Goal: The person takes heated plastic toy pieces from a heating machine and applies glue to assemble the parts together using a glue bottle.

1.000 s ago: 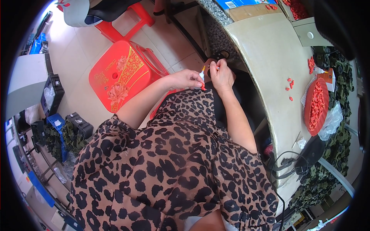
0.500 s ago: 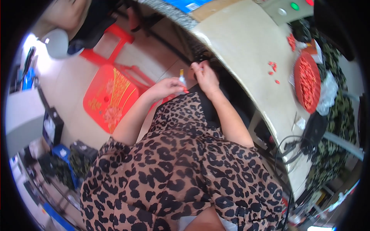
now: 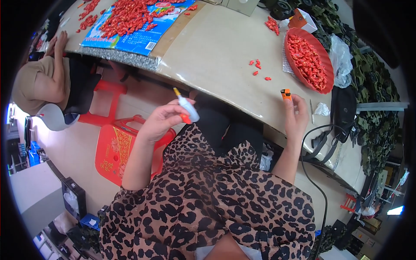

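My left hand [image 3: 161, 122] is closed around a small white squeeze bottle [image 3: 190, 109] with a narrow yellow tip pointing up, perhaps glue. A little red piece [image 3: 185, 118] is also pinched in its fingers, against the bottle. Both are above my lap, beside the table edge. In my right hand [image 3: 296, 116], raised over the near part of the table, is an orange lighter [image 3: 287, 96] with a black top. Several loose red pieces [image 3: 257, 65] lie on the table beyond it. A red oval tray [image 3: 330, 84] heaped with similar pieces stands to the right.
Many red pieces [image 3: 125, 21] cover a blue printed sheet [image 3: 130, 45] at the far left of the table [image 3: 212, 47]. A clear plastic bag [image 3: 341, 60] and camouflage fabric [image 3: 372, 82] lie right. A black cable [image 3: 323, 195] hangs nearby. Red stools [image 3: 106, 149] and another person [image 3: 43, 84] are left.
My right hand has moved away from the left, to the right over the table, and the lighter now shows in it. The bottle in my left hand shows more fully. The view has shifted.
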Available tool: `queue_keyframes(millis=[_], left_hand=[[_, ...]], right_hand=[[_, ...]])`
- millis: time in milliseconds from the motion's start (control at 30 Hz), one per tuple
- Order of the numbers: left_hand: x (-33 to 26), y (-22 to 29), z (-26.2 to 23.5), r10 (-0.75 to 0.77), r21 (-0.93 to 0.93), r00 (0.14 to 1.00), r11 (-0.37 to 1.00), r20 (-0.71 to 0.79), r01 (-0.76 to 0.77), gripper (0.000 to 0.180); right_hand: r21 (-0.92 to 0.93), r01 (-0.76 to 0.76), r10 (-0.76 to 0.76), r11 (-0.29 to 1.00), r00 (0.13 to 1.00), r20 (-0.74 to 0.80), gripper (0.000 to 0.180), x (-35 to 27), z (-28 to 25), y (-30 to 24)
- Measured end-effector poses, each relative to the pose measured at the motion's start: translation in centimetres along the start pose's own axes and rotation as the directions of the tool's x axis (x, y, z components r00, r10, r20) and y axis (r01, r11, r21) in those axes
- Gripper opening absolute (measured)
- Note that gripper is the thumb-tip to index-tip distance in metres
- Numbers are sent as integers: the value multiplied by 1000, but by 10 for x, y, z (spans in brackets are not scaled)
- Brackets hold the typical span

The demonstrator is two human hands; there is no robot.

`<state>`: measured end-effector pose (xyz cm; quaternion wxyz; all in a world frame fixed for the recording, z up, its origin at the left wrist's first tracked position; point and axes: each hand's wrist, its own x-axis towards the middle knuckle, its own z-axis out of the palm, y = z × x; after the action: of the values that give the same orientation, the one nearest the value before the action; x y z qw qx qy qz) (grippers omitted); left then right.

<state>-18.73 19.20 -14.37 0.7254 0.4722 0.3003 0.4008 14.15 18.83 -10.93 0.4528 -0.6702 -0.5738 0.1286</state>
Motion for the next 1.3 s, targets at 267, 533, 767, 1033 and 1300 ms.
queue_keyframes(millis=[267,533,767,1033,1300], left_hand=[[22,56,46,78,22,974,996,211,-85,13],[69,54,102,108,-229,975,971,193,-62,19],[92,55,128,96,-340,972,940,214,-18,18],[95,46,117,228,-94,973,970,41,-223,21],[93,43,107,234,-39,969,971,-83,-238,23]], right_hand=[[-581,282,-412,763,905,-102,24,-6,-8,-36],[851,-342,-115,398,902,416,39,-19,28,-73],[930,-302,-5,208,951,310,28,-4,27,-55],[948,-318,241,30,922,302,35,18,8,-61],[943,-294,191,-156,928,320,21,23,3,-52]])
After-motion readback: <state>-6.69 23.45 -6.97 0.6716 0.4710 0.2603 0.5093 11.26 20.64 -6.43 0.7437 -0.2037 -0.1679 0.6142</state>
